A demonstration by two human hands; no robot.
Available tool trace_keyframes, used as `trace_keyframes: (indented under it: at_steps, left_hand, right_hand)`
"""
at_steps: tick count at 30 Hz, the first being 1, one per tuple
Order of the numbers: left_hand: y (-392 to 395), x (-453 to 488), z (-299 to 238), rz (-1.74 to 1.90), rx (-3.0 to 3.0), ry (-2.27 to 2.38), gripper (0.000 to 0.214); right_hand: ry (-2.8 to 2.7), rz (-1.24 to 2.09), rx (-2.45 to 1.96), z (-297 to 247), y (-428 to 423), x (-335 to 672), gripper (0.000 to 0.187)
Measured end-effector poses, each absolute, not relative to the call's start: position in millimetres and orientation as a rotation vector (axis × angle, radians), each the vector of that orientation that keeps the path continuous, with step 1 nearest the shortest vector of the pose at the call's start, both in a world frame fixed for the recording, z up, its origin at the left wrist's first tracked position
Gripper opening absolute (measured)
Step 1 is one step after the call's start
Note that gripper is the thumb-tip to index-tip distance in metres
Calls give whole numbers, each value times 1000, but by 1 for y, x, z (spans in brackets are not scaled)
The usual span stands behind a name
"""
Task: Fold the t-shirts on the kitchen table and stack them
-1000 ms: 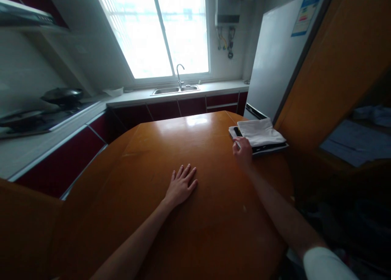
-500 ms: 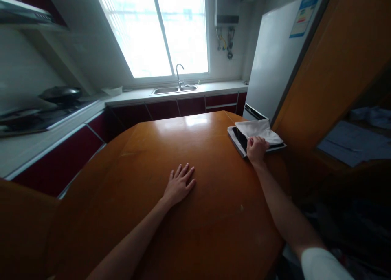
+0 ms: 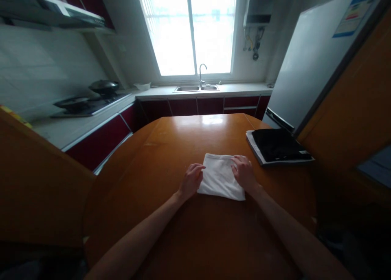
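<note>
A white folded cloth (image 3: 220, 180) lies nearly flat on the wooden table in front of me, its upper edge showing a seam. At its left edge, my left hand (image 3: 192, 180) is closed, with bent fingers gripping the fabric's side. My right hand (image 3: 244, 173) covers the upper right corner, fingers curled on the fabric and thumb lower down. Farther right rests a stack of folded fabric (image 3: 279, 145), black on top with white or grey layers below and a small pale tag at the near corner.
The brown table (image 3: 159, 162) has angled corners. Beyond it is a counter with a sink (image 3: 195, 88) under a bright window. Pans (image 3: 104, 86) stand on the stove at the left. A refrigerator (image 3: 308, 60) and an orange-brown wooden panel (image 3: 345, 92) border the right side.
The white cloth has come off the stack to the table's middle, uncovering the black fabric. My right hand moved left with it; my left hand went from lying flat to the cloth's edge.
</note>
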State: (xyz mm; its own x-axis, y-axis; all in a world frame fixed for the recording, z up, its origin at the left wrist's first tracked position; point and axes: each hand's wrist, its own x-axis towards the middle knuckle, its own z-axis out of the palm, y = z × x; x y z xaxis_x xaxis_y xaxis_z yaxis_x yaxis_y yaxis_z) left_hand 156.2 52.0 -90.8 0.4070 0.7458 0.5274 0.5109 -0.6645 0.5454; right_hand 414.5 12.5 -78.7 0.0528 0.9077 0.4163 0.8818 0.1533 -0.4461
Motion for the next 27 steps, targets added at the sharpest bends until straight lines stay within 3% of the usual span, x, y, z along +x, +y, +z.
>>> trace_keyframes:
  at_steps: [4, 8, 19, 27]
  left_hand:
    - [41, 165, -89, 853, 2450, 745, 26]
    - [40, 165, -91, 814, 2373, 710, 29]
    - [57, 163, -103, 1038, 1615, 887, 67]
    - [63, 162, -102, 1022, 1459, 841, 82]
  right_hand:
    - [-1748, -101, -2024, -87, 24, 440, 22]
    - [-1759, -78, -1996, -82, 24, 438, 8]
    - [-2325, 688, -882, -57, -40, 346, 11]
    - [-1858, 572, -1300, -77, -10, 366, 24]
